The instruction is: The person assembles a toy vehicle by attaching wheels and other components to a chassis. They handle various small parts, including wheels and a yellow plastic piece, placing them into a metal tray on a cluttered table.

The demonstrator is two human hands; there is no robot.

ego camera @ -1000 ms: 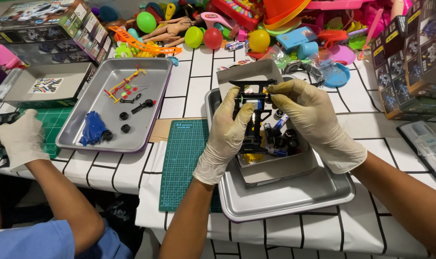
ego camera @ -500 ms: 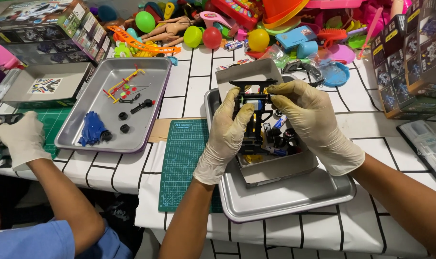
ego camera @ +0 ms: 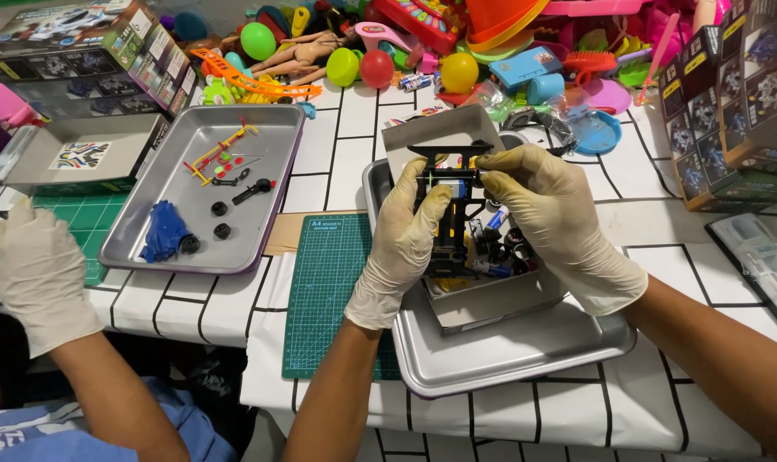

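Now, going left of the green cutting mat [ego camera: 333,282]: a co-worker's gloved hand [ego camera: 38,274], then a steel tray w/ red sprue & blue part [ego camera: 162,235]. Right of the mat, left hand [ego camera: 405,244] & right hand [ego camera: 555,218], both in matte latex gloves, pinch the black plastic chassis [ego camera: 448,210]; vs 1 s ago it's lifted higher over the grey box [ego camera: 491,304], so fitting goes on.

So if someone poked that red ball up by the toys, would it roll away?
Probably. The red ball looks round and smooth, so a nudge should set it rolling. It likely wouldn't go far, though: a green ball sits right beside it and the toy pile crowds around it. It looks like hollow plastic, so it is probably light.
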